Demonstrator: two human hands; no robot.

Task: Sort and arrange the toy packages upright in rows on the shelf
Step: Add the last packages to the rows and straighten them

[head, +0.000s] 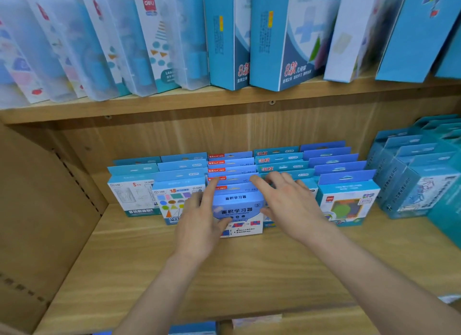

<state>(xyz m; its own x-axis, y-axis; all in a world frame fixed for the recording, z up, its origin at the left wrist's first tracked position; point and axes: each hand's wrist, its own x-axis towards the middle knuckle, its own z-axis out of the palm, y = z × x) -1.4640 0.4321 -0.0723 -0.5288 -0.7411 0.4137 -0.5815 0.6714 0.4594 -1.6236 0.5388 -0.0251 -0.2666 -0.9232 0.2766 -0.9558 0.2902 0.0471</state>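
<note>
Several rows of small blue toy packages stand upright at the back of the lower wooden shelf [249, 279]. The front package of the middle row [239, 210] is blue and white with dark lettering. My left hand [202, 225] holds its left side, index finger up along its left edge and thumb on its front. My right hand [289, 205] lies with straight, spread fingers over the tops of the packages in the row to the right, thumb near the middle package's right edge. A package with coloured shapes [174, 200] stands to the left, one with a green disc [349, 205] to the right.
Taller blue boxes [414, 185] crowd the right end of the shelf. The upper shelf [174, 102] carries leaning clear cases and tall blue boxes. A wooden side panel [45, 205] closes the left. Bare shelf board lies in front of the rows.
</note>
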